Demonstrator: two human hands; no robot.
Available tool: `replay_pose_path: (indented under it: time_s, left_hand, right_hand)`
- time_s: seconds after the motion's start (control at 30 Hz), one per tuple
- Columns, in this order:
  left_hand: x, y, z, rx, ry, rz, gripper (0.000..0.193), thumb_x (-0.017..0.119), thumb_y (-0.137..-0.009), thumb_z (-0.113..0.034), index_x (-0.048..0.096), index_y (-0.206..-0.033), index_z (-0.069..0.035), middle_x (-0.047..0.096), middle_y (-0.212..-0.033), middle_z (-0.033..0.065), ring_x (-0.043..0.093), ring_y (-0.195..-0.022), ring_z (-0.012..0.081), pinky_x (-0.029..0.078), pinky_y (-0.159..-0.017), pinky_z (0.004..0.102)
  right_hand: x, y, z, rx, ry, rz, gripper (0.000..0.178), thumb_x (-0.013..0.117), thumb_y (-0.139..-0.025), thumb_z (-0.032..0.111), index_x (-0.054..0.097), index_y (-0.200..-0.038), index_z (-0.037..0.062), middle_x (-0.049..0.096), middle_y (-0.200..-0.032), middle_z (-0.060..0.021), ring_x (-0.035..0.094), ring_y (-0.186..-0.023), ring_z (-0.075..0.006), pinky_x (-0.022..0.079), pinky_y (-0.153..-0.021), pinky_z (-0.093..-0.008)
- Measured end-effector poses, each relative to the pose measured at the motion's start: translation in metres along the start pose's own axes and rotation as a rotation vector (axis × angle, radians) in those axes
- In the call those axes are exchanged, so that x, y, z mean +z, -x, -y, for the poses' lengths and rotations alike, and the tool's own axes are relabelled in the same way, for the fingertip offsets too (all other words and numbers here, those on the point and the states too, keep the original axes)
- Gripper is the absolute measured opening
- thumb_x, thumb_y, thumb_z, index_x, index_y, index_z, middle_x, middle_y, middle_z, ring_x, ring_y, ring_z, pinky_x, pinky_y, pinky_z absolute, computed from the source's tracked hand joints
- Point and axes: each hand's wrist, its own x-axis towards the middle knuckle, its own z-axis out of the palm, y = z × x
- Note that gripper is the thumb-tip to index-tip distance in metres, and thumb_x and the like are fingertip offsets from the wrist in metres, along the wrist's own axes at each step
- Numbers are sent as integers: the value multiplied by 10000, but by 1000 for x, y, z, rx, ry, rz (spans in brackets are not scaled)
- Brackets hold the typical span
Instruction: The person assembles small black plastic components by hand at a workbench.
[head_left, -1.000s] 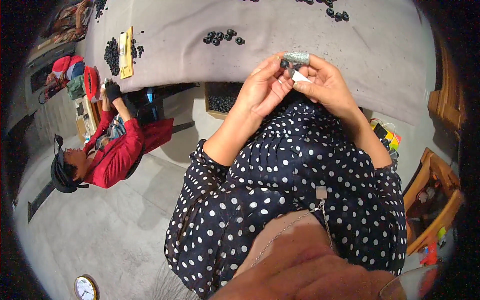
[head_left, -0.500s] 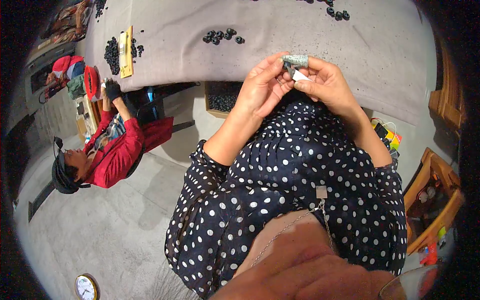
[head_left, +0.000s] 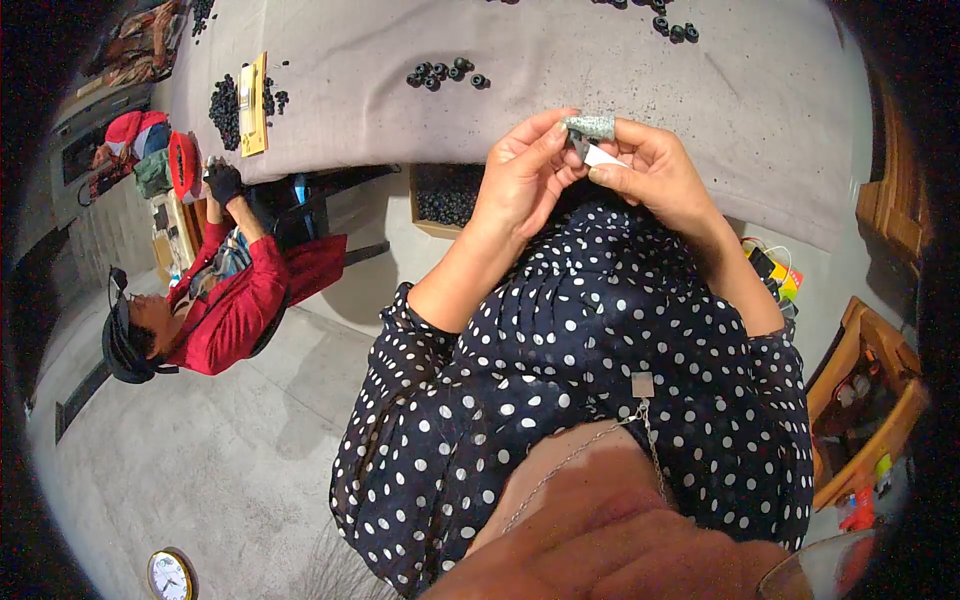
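Note:
Just past the table's near edge, my two hands meet in front of my body. My left hand (head_left: 530, 170) is closed, thumb and fingers pinching a small dark piece mostly hidden by the fingertips; it looks like the black ring-shaped rubber parts on the table. My right hand (head_left: 655, 175) is closed on a small blade with a white handle (head_left: 603, 157), its grey end touching or very near the dark piece. A speckled grey-green wrap (head_left: 590, 127) covers my right index finger.
On the cloth-covered table (head_left: 330, 90) lie several black ring-shaped parts (head_left: 440, 72), more at the far right (head_left: 676, 32), and dark crumbs. A box of small black parts (head_left: 440, 208) sits below the edge. At left, a co-worker in red (head_left: 235, 320) sits near a yellow board (head_left: 253, 105).
My hands stay in nearly the same place, with the wrapped finger and blade shifted very slightly. The co-worker's gloved hand has moved a little.

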Motion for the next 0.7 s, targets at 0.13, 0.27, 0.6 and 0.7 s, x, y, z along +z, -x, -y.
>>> replay_pose_path:
  time_s: [0.13, 0.27, 0.6, 0.7]
  left_hand:
    - [0, 1, -1, -2, -12, 2, 214, 564, -886, -96, 579, -1082, -11, 616, -829, 49, 584, -706, 113, 518, -681, 269]
    - [-1, 1, -1, 19, -57, 27, 230, 566, -881, -86, 573, -1090, 9, 618, -838, 69, 589, -694, 122, 524, -677, 278]
    - [1, -3, -1, -54, 72, 17, 247, 570, -880, -99, 570, -1099, 17, 618, -860, 76, 589, -694, 129, 530, -682, 276]
    - [-2, -3, -2, -49, 74, 46, 254, 568, -883, -110, 567, -1105, 11, 615, -850, 62, 587, -697, 125, 528, -684, 274]
  right_hand:
    - [-5, 0, -2, 34, 31, 22, 334, 632, -839, 131, 568, -1138, -6, 640, -961, -30, 569, -831, -50, 445, -710, -168]
    - [-4, -1, -4, -3, -19, 23, 324, 632, -834, 123, 577, -1130, 4, 646, -951, -18, 551, -747, -19, 419, -599, -145]
    - [-2, -2, -5, 13, -32, -21, 285, 638, -832, 139, 592, -1088, 21, 633, -850, 31, 443, -566, 17, 306, -462, -140]
    - [-3, -1, -7, 8, 1, -12, 296, 651, -826, 151, 591, -1083, 17, 605, -799, 48, 442, -573, 17, 305, -466, -142]
